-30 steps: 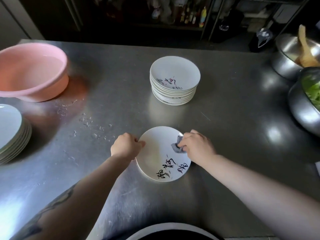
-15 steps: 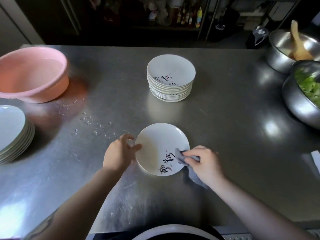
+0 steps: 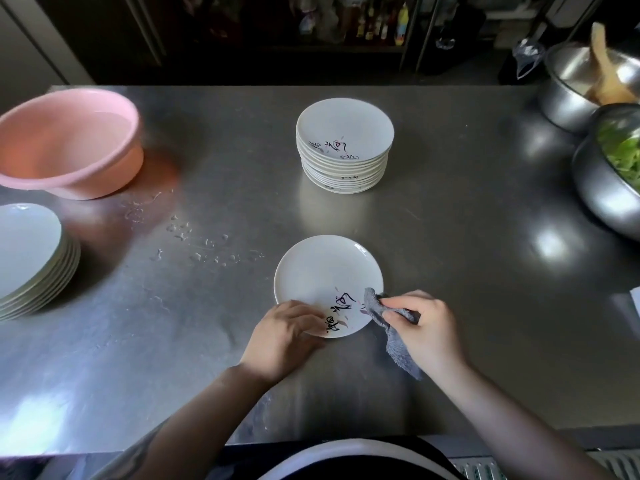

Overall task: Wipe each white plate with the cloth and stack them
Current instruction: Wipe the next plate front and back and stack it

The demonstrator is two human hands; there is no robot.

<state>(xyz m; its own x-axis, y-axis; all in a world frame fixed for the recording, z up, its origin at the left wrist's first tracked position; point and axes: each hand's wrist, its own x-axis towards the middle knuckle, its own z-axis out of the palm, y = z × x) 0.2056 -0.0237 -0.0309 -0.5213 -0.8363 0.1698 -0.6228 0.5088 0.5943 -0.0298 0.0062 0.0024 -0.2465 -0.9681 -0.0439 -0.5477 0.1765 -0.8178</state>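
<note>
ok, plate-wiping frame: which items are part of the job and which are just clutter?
Job:
- single plate, gripped at its near rim by the left hand
- grey cloth, held in the right hand against the plate's right edge
- centre plate stack
- left plate stack

Lying about:
- pink basin
- two steel bowls, far right
- water drops on the counter

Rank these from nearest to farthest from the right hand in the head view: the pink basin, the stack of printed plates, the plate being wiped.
1. Plate being wiped, just left of the right hand.
2. Stack of printed plates, straight beyond, mid-table.
3. Pink basin, far left corner.
</note>
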